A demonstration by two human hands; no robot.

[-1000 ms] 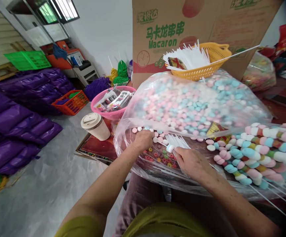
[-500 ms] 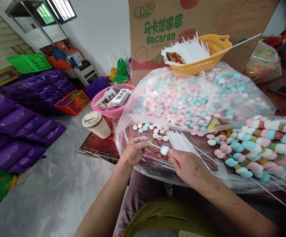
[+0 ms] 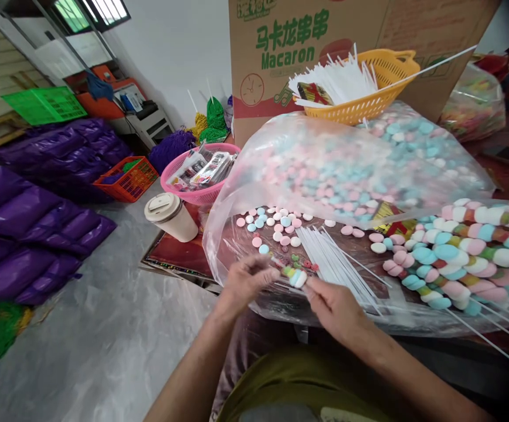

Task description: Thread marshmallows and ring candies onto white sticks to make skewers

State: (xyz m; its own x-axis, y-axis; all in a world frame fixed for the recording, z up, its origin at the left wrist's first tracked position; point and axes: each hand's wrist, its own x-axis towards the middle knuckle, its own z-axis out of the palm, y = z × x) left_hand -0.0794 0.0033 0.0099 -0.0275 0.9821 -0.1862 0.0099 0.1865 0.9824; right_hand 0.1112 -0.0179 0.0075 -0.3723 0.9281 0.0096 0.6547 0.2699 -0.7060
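Observation:
My right hand (image 3: 336,302) pinches a white skewer close to its candies. Soft marshmallow discs (image 3: 298,278), blue and white, sit threaded on it, with a green-yellow gummy piece (image 3: 287,271) at their left. Just left of that gummy is my left hand (image 3: 249,282), its fingers closed and slightly blurred; what lies between them is hidden. Loose pink, white and blue discs (image 3: 277,227) are scattered beyond my hands, and red and green gummy rings (image 3: 308,264) lie right behind the skewer. A bundle of white sticks (image 3: 336,266) rests beside my right hand.
Filled candy skewers (image 3: 470,258) are piled at the right. A big clear bag of discs (image 3: 325,170) covers the table's back, under a yellow basket of sticks (image 3: 351,111). A lidded cup (image 3: 170,217) and pink basket (image 3: 202,190) stand at the left, before a cardboard box (image 3: 254,123).
The green-yellow gummy, earlier at my left fingertips, now sits against the marshmallow discs on the skewer. My left hand has come closer to my right. More loose discs show in the bag's mouth.

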